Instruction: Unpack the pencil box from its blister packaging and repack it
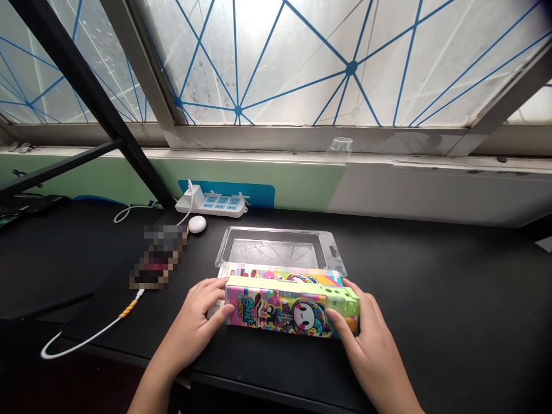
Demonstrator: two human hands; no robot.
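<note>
Between both hands is a colourful cartoon-printed pencil case (276, 307) with a lime-green edge and small holes near its right end. It stands on its long side near the front of the black desk. My left hand (204, 313) closes on its left end, the thumb on the front face. My right hand (360, 328) grips its right end the same way, thumb in front and fingers behind. Just behind lies a printed card (254, 272), partly hidden by the case. A clear plastic blister tray (276, 233) rests beyond, touching or overlapping the card.
To the left lies a phone-like blurred object (158, 259) with a white cable (92, 339) plugged in. A round white case (197, 224) and a white power strip (222, 205) sit near the wall. A clear cup (341, 145) stands on the sill. A black metal frame (129, 149) rises at left.
</note>
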